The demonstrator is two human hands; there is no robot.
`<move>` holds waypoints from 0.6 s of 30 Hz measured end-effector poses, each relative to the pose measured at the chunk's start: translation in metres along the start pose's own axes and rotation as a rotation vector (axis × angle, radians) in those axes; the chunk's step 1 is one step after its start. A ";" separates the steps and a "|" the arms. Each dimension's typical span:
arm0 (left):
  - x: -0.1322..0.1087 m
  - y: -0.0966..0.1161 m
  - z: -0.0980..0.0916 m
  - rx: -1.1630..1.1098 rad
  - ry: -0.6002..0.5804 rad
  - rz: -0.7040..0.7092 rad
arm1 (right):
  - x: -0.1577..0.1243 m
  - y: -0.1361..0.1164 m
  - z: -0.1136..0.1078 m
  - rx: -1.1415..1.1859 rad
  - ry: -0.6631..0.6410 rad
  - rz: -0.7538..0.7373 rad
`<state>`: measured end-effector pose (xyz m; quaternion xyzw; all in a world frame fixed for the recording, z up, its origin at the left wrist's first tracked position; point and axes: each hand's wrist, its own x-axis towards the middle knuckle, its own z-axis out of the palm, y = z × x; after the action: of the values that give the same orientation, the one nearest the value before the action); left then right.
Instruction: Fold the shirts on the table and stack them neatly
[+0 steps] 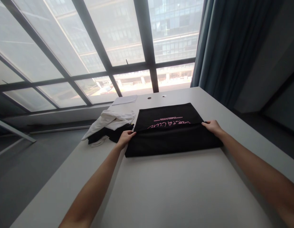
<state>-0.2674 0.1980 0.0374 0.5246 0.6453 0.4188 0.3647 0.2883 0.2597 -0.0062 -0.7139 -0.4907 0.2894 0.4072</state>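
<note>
A black garment [172,139] with pink lettering lies on the white table in front of me. Its near part is folded over toward the far side, and the fold's edge covers part of the lettering. My left hand [126,138] pinches the left end of that folded edge. At the right end, my right hand [212,126] grips the same edge between thumb and fingers. The cloth between my hands looks fairly straight and flat. Whether the garment is a shirt or something else cannot be made out.
Left of the black garment lies a loose heap of white cloth [109,118] and black cloth [101,134]. Pale flat sheets [124,99] sit at the far edge of the white table [170,190], near two round holes. Windows stand beyond, with a blue curtain [215,53] at right.
</note>
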 end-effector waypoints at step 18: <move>0.020 -0.011 0.006 0.008 0.090 -0.022 | 0.018 0.011 0.008 -0.131 0.086 -0.002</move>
<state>-0.2696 0.2177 0.0244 0.4994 0.6685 0.4356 0.3377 0.2936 0.2771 -0.0199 -0.7504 -0.4914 0.2253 0.3804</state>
